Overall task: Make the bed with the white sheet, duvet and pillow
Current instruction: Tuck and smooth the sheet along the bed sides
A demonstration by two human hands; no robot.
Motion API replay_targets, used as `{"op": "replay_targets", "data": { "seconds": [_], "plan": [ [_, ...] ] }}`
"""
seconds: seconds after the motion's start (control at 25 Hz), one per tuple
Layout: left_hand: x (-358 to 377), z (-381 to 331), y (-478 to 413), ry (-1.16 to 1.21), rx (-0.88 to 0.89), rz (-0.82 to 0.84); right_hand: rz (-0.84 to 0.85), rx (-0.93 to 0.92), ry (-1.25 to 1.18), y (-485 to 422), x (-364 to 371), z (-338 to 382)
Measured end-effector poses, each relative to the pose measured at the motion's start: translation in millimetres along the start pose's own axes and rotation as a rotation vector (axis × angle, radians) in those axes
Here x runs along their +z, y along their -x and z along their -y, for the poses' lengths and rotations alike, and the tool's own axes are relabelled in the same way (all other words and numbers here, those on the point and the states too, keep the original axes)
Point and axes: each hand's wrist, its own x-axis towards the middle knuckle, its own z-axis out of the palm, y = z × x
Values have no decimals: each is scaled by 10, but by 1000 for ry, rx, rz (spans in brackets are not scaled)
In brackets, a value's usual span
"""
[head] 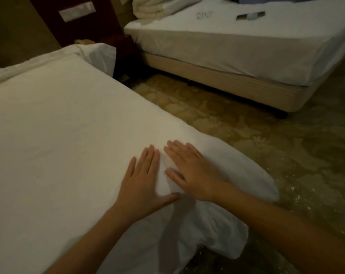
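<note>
**Item 1, white sheet** (pixel 59 125): spread over the near bed (pixel 116 91) and covering its whole top. It lies smooth in the middle. It is rumpled along the far edge and bunched at the far right corner. The near right corner hangs loose and puffed over the bed's edge, above the carpet (pixel 266 145).

**Item 2, left hand** (pixel 142 178): palm down on the sheet near the near right corner. Grip spread flat, fingers straight and close together, thumb out to the right. It pinches nothing.

**Item 3, right hand** (pixel 189 173): just beside the left hand, palm down on the same sheet. Grip spread flat, fingers straight and pointing far-left. A raised fold of sheet sits between the two hands.

**Item 4, second bed** (pixel 237 46): far right, well apart from the near bed, with a fitted white cover and a beige base.

**Item 5, folded white bedding** (pixel 154 6): stacked on the second bed's far left corner. Whether it is the duvet cannot be told.

**Item 6, dark flat object** (pixel 250 16): lies on the second bed. Kind unclear.

**Item 7, dark wooden panel** (pixel 69 22): stands at the far side between the beds and bears a pale plate (pixel 76 11).
</note>
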Motion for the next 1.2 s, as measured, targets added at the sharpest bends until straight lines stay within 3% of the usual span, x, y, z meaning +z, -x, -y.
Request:
{"op": "replay_targets", "data": {
  "seconds": [0.16, 0.4, 0.48, 0.68, 1.0, 1.2],
  "plan": [
    [-74, 134, -162, 16, 57, 94, 49, 60, 41, -129, 83, 19],
    [-85, 194, -476, 118, 188, 72, 223, 193, 28, -140, -40, 74],
    [-57, 244, -511, 149, 214, 25, 262, 198, 12, -189, -104, 49],
    [25, 455, -529, 157, 304, 132, 450, 175, 6, -216, -377, 38],
    [256, 549, -592, 86, 322, 38, 404, 37, 19, -200, -136, -182],
    [407, 563, -598, 86, 338, -18, 234, -52, 132, -154, 129, -318]
  ]
}}
